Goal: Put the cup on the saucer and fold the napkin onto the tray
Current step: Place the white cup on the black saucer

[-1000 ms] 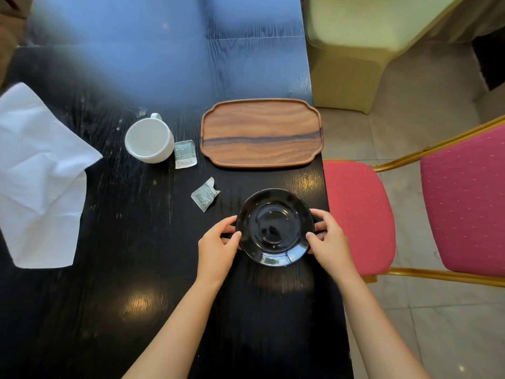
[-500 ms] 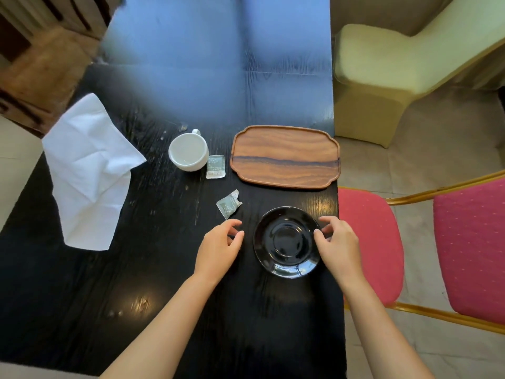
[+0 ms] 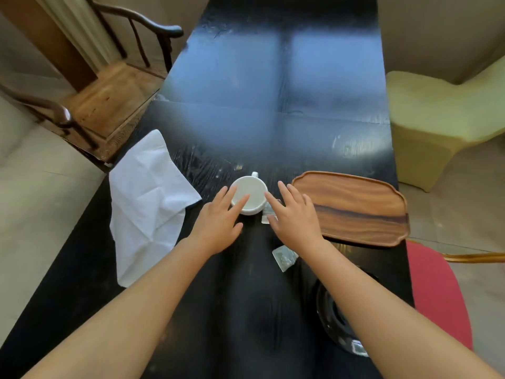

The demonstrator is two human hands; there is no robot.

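A white cup stands upright on the black table, its handle pointing away from me. My left hand is open, with its fingertips over the cup's left rim. My right hand is open just right of the cup, fingers spread. The black saucer lies near the table's right edge, partly hidden under my right forearm. A wooden tray sits to the right of the cup. A white napkin lies unfolded and creased at the table's left edge.
Two small torn packets lie on the table, one below my right hand, the other mostly hidden beside the cup. A dark wooden armchair stands at the left, a red chair seat and a yellow-green chair at the right.
Both hands have left the saucer and moved up to the cup. The camera has tilted up and left, so the saucer now sits low at the right.
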